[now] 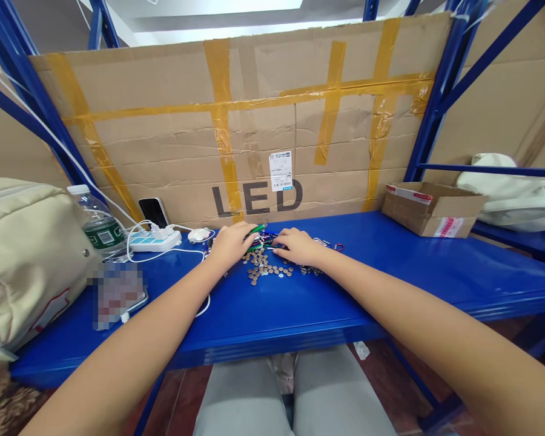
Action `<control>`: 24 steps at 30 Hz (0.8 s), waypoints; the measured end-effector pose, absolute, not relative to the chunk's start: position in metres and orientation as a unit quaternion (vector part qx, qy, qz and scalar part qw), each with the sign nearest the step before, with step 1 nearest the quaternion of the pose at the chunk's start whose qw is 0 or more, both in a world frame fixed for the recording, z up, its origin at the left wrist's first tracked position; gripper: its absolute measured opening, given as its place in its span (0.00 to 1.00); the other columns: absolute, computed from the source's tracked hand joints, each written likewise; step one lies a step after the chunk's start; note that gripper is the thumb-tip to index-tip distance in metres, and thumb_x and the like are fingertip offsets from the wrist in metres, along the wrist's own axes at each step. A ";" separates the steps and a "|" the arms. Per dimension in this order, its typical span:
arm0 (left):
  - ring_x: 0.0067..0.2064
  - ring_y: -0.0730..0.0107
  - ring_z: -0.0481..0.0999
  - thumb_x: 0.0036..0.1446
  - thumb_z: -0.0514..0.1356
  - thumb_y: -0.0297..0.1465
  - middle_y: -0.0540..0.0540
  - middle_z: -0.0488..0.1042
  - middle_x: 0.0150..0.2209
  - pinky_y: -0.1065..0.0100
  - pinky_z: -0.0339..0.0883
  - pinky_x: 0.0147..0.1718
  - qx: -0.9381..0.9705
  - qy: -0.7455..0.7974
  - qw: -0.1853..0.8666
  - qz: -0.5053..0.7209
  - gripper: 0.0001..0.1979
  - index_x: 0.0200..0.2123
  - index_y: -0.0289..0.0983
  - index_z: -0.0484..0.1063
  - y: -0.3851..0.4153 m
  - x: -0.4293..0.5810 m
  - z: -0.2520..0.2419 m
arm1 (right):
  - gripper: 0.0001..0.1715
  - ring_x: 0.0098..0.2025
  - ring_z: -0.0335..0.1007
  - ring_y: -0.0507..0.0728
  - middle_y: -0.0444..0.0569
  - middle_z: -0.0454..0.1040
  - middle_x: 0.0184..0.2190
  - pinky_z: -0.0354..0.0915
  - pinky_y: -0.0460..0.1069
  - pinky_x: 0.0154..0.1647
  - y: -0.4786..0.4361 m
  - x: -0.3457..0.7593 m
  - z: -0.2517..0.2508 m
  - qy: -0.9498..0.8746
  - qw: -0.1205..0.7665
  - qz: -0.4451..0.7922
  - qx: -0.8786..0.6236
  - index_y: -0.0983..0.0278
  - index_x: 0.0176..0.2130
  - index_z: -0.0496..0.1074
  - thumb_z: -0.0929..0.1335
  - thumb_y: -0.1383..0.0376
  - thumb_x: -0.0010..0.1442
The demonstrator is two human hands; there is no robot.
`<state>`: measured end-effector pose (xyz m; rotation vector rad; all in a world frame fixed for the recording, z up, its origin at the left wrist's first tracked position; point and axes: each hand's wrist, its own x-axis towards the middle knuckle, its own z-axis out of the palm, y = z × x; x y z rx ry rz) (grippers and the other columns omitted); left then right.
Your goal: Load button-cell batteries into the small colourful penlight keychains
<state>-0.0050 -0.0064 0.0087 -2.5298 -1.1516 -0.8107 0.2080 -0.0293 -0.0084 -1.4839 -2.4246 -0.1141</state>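
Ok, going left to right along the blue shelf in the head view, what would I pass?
Beige bag → water bottle → power strip → left hand → right hand → cardboard box → white bag.

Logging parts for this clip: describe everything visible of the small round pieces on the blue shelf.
The small round pieces are many tiny flat discs, metallic-looking, silvery to bronze. They lie loose in a scattered heap on the blue shelf, between the left hand and right hand, which rest at its far edge. Finer detail cannot be told.
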 end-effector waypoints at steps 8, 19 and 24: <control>0.50 0.60 0.75 0.65 0.53 0.36 0.45 0.77 0.49 0.62 0.66 0.46 -0.890 -0.373 0.132 -0.228 0.16 0.52 0.41 0.72 -0.007 -0.002 0.004 | 0.14 0.43 0.72 0.57 0.49 0.78 0.40 0.63 0.48 0.43 -0.034 0.249 0.015 -0.847 0.128 0.027 -0.514 0.63 0.39 0.77 0.65 0.72 0.56; 0.52 0.61 0.74 0.65 0.52 0.36 0.45 0.76 0.50 0.62 0.66 0.48 -0.902 -0.363 0.140 -0.189 0.15 0.51 0.41 0.73 -0.012 0.004 0.002 | 0.09 0.39 0.70 0.57 0.50 0.76 0.38 0.61 0.47 0.37 -0.042 0.251 0.017 -0.843 0.004 0.012 -0.538 0.63 0.38 0.77 0.67 0.67 0.56; 0.49 0.56 0.76 0.66 0.48 0.34 0.41 0.75 0.51 0.58 0.67 0.47 -0.895 -0.394 0.102 -0.180 0.16 0.53 0.37 0.68 -0.015 0.008 0.002 | 0.10 0.45 0.70 0.61 0.55 0.75 0.43 0.60 0.49 0.39 -0.042 0.249 0.015 -0.848 -0.014 -0.056 -0.527 0.64 0.37 0.76 0.66 0.65 0.57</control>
